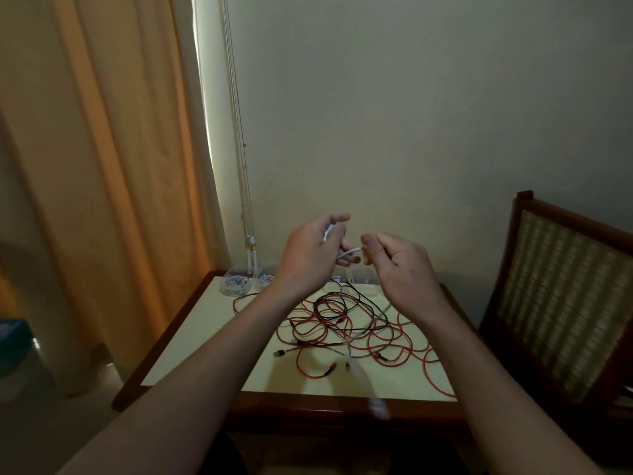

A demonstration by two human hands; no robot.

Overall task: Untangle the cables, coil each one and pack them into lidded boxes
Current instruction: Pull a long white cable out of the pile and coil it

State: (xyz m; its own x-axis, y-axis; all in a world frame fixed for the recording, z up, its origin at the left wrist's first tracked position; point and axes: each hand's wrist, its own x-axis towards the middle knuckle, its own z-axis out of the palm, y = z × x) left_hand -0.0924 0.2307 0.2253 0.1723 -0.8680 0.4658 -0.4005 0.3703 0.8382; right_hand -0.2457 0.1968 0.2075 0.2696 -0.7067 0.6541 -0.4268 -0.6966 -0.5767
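A cream-topped table (pixel 191 337) with a dark wood rim fills the lower middle of the view. Across it sprawls a tangle of red cables (pixel 404 341) threaded through by a black cable (pixel 342 299). Small clear boxes (pixel 234 282) stand along its far edge, and the two on the left already hold white coils. The step in hand looks like winding the white cable (pixel 349 252), which is held up in the air above the tangle, between the two hands. A pale blurred streak trailing towards the near edge is probably its loose tail. To coil it well, one hand should act as a fixed former while the other feeds even, same-sized loops with light tension. The tail should be kept lifted clear of the red loops so it does not snag and drag them along. Both forearms reach forward and converge, wrists raised. The left hand (pixel 308 255) is turned palm inward, its thumb and curled fingers gripping a short run of the white cable. The right hand (pixel 400 265), just beside it, pinches the same cable narrowly between thumb and forefinger, its other fingers loosely folded.
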